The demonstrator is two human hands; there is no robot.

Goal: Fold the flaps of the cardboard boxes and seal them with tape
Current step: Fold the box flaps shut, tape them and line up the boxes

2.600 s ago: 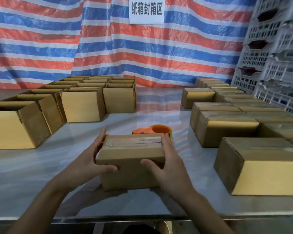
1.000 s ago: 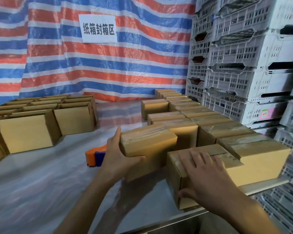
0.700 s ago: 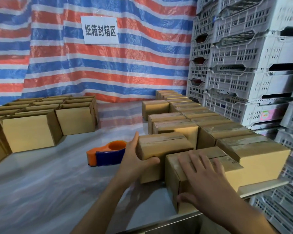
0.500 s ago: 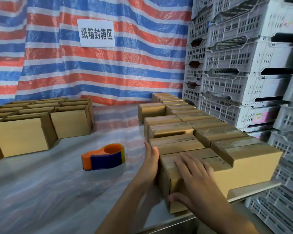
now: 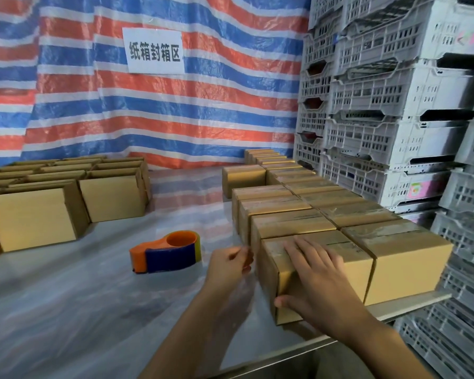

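Note:
Sealed, taped cardboard boxes stand in two tight rows on the right of the table. My right hand (image 5: pixel 316 274) rests on the nearest box (image 5: pixel 357 272), fingers spread flat on its taped top and thumb on its front left corner. Directly behind it stands the sealed box (image 5: pixel 290 222) that was just put down. My left hand (image 5: pixel 227 265) hovers just left of these two boxes with loosely curled fingers, holding nothing. An orange and blue tape dispenser (image 5: pixel 166 251) lies on the table left of my left hand.
Several unsealed boxes (image 5: pixel 33 217) with their flaps unfolded stand grouped at the table's left and back left. The plastic-covered table (image 5: pixel 80 296) has its front edge close to me. Stacked white plastic crates (image 5: pixel 394 119) rise along the right. A striped tarp hangs behind.
My left hand carried the sealed box to the right, set it into the row behind the nearest box, and let go. My right hand stayed on the nearest box.

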